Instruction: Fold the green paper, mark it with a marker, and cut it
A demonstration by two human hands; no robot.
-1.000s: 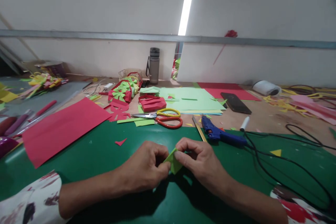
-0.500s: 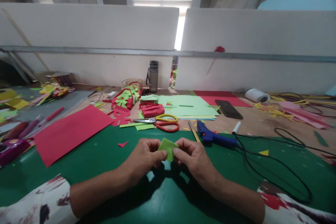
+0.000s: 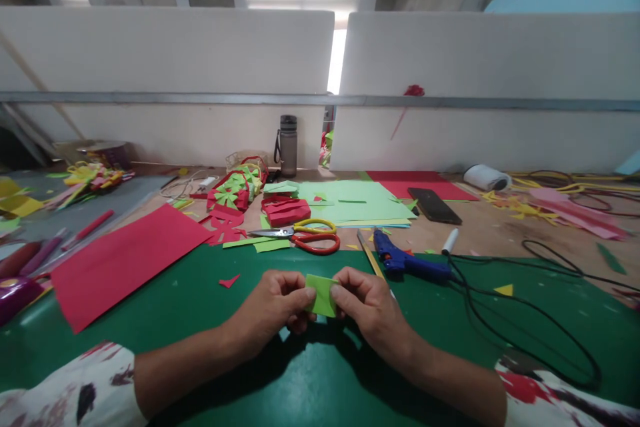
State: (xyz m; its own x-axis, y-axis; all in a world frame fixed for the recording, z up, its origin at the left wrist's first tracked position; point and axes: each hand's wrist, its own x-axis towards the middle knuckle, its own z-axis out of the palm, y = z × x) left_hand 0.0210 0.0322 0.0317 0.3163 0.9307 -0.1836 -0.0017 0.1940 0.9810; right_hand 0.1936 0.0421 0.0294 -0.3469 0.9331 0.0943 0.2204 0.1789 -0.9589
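left hand (image 3: 274,303) and right hand (image 3: 367,303) pinch green paper (image 3: 323,295) edges over bare green mat (image 3: 200,307).

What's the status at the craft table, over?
Left hand and right hand pinch small green paper above green mat. Scissors, glue gun beyond, clear of hands.

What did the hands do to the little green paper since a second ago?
Both hands turned the small green paper from a tilted, pointed shape to a flat, squarish piece facing up. The left hand and right hand kept pinching it at its sides, above the green mat. The scissors, glue gun and red sheet stayed where they were.
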